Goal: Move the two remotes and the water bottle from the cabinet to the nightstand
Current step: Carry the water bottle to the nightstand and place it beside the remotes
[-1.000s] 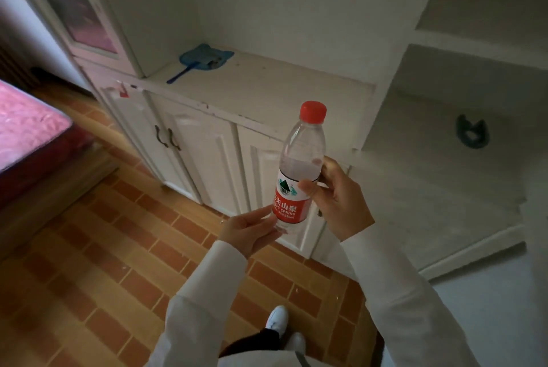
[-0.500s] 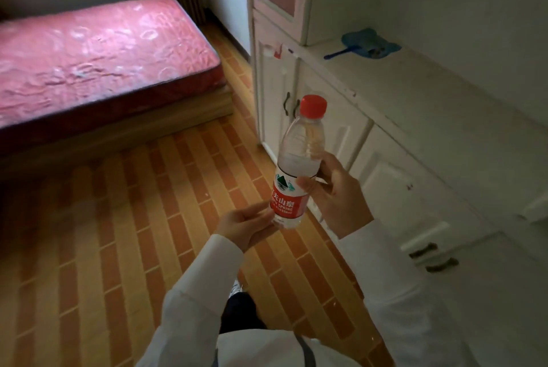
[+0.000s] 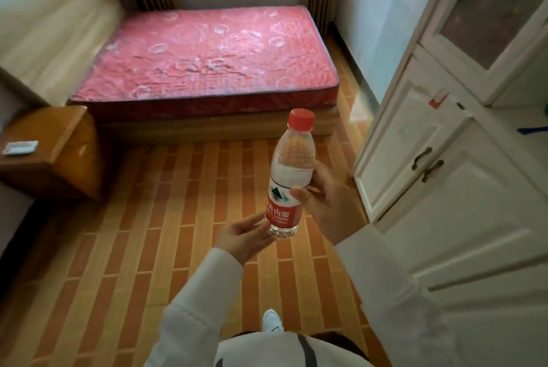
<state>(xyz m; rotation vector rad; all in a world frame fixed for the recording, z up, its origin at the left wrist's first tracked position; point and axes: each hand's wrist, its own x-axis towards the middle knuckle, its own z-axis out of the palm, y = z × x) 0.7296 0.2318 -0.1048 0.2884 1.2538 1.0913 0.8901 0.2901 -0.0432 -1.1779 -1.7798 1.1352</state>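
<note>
A clear water bottle (image 3: 289, 171) with a red cap and red label stands upright in mid-air at the centre of the view. My right hand (image 3: 324, 193) grips it around the label from the right. My left hand (image 3: 246, 236) has its palm up, fingertips touching the bottle's base. The wooden nightstand (image 3: 59, 141) stands at the far left beside the bed, and a white remote (image 3: 20, 148) lies on its top. The white cabinet (image 3: 462, 189) is along the right edge. Only one remote shows.
A bed with a pink mattress (image 3: 207, 58) fills the far middle of the room. Brick-patterned floor (image 3: 166, 218) stretches between me, the bed and the nightstand. A wall runs along the left.
The view has swung left from the cabinet toward the bed, and the nightstand has come into sight. Both hands keep the same hold on the bottle.
</note>
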